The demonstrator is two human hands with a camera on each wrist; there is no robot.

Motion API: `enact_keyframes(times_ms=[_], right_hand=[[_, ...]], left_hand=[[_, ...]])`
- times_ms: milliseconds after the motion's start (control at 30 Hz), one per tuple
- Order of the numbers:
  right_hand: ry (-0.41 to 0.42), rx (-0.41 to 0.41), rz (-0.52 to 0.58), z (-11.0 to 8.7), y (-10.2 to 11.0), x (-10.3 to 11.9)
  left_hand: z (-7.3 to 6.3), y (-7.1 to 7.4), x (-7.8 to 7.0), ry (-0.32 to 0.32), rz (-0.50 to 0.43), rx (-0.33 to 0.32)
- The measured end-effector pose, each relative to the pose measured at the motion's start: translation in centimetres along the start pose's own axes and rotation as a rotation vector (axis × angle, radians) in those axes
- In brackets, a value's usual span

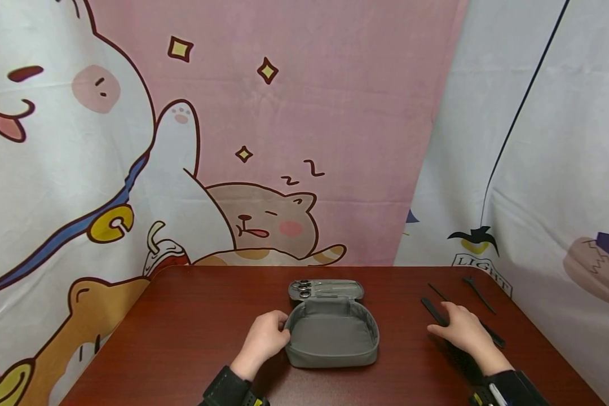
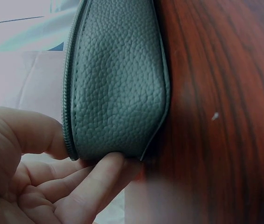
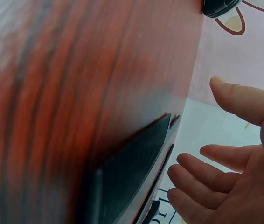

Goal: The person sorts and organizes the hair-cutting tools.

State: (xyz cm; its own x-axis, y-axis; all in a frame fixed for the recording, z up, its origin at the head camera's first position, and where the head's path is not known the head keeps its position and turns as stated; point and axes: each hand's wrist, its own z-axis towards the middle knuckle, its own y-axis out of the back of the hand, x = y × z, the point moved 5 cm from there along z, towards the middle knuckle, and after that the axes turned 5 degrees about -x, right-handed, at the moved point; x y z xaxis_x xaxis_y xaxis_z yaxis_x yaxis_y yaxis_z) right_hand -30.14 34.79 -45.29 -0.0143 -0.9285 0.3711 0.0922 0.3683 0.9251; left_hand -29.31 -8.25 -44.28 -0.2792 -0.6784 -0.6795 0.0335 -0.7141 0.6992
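A grey zippered pouch (image 1: 332,360) of pebbled material lies unzipped on the table, its lid folded back. My left hand (image 1: 266,338) pinches the pouch's left side, thumb at the zipper edge (image 2: 67,102) and fingers against the outer wall. Small metal scissors (image 1: 304,288) sit in the lid beside a clear pocket (image 1: 333,288). On the right, my right hand (image 1: 466,331) hovers with spread fingers over a long flat black tool (image 1: 433,311), part of which it hides. Nothing is in this hand. The right wrist view shows the black tool's broad flat side close to the fingers.
Beyond the right hand lie a thin black stick (image 1: 438,291) and a slim black tool with a widened end (image 1: 479,294). A dark textured strip (image 1: 462,361) lies under the right wrist. Behind the reddish-brown table (image 1: 198,316) hangs a printed cloth (image 1: 345,124).
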Motion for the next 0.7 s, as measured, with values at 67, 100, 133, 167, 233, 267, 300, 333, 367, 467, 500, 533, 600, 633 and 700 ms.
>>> enact_keyframes(times_ms=[67,100,133,167,233,267,300,333,367,467,500,533,600,633,700], right_hand=[[-0.009,0.004,-0.01,-0.1,0.0,-0.2],[-0.015,0.005,-0.014,-0.1,0.1,-0.3],[-0.022,0.007,-0.017,-0.2,0.1,-0.3],[-0.028,0.01,-0.022,-0.2,0.1,-0.4],[-0.041,0.019,-0.025,-0.2,0.2,-0.6],[-0.05,0.025,-0.028,-0.2,0.2,-0.7],[-0.058,0.032,-0.033,-0.2,0.2,-0.8],[-0.065,0.04,-0.039,-0.3,0.2,-0.8],[-0.073,0.05,-0.047,-0.3,0.1,-0.9],[-0.099,0.084,-0.072,-0.3,0.1,-1.1],[-0.107,0.097,-0.08,-0.3,0.0,-1.1],[-0.114,0.11,-0.087,-0.3,0.0,-1.2],[-0.124,0.133,-0.097,-0.4,-0.1,-1.4],[-0.125,0.141,-0.102,-0.4,-0.1,-1.5],[-0.126,0.157,-0.105,-0.5,-0.2,-1.7]], left_hand=[[0.0,0.0,0.0,0.003,-0.004,0.002],[0.0,0.0,0.0,0.005,-0.006,0.004],[0.0,0.0,0.0,0.006,-0.006,0.005],[0.0,0.0,0.0,0.008,-0.006,0.005],[0.0,0.0,0.0,0.013,-0.006,0.006],[0.0,0.0,0.0,0.014,-0.005,0.007],[0.0,0.0,0.0,0.015,-0.005,0.007],[0.0,0.0,-0.1,0.015,-0.006,0.007],[0.0,0.1,-0.1,0.016,-0.006,0.007],[-0.1,0.1,-0.1,0.011,-0.004,0.004],[-0.1,0.1,-0.1,0.009,-0.006,0.003],[-0.1,0.1,-0.1,0.008,-0.005,0.002],[-0.1,0.1,-0.1,0.005,-0.005,0.001],[-0.1,0.1,-0.1,0.006,-0.005,0.002],[0.0,0.1,-0.1,0.008,-0.003,0.001]])
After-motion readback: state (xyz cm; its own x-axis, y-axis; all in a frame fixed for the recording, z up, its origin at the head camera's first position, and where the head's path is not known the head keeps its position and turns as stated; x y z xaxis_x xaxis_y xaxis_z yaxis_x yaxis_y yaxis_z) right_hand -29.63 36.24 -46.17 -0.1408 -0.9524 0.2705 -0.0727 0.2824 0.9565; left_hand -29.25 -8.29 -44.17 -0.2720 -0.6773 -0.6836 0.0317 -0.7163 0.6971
